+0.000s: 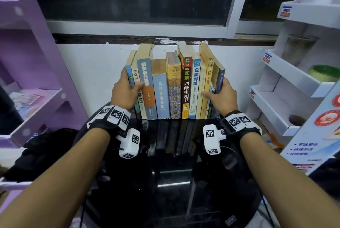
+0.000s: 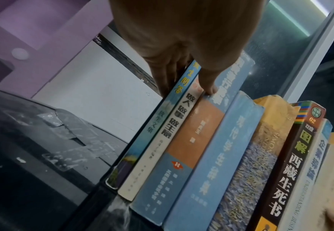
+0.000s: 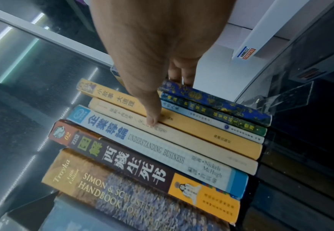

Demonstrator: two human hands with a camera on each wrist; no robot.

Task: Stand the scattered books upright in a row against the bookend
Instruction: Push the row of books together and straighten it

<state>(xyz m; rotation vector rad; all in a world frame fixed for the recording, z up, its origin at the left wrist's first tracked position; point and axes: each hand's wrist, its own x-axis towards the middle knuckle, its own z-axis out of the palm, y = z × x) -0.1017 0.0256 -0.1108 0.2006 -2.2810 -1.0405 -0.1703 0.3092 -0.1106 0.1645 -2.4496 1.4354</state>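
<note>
A row of books point(image 1: 173, 88) stands upright, spines toward me, on the black glass table point(image 1: 174, 181) against the white wall. My left hand point(image 1: 127, 89) is at the row's left end. Its straight fingers point(image 2: 168, 75) lie flat against the outer cover of the leftmost blue book point(image 2: 158, 117), and the thumb lies across the first spines. My right hand point(image 1: 220, 95) is at the right end. Its fingers point(image 3: 181, 73) lie on the outer side of a dark blue book point(image 3: 211, 100) that leans slightly, thumb on the yellow spines. A clear acrylic bookend point(image 3: 284, 98) stands just right of that book.
A purple shelf unit point(image 1: 36, 80) stands close on the left and a white display rack point(image 1: 294, 80) close on the right. A window frame point(image 1: 139, 27) runs above the books. A clear plastic piece point(image 2: 69, 129) lies on the table left of the row.
</note>
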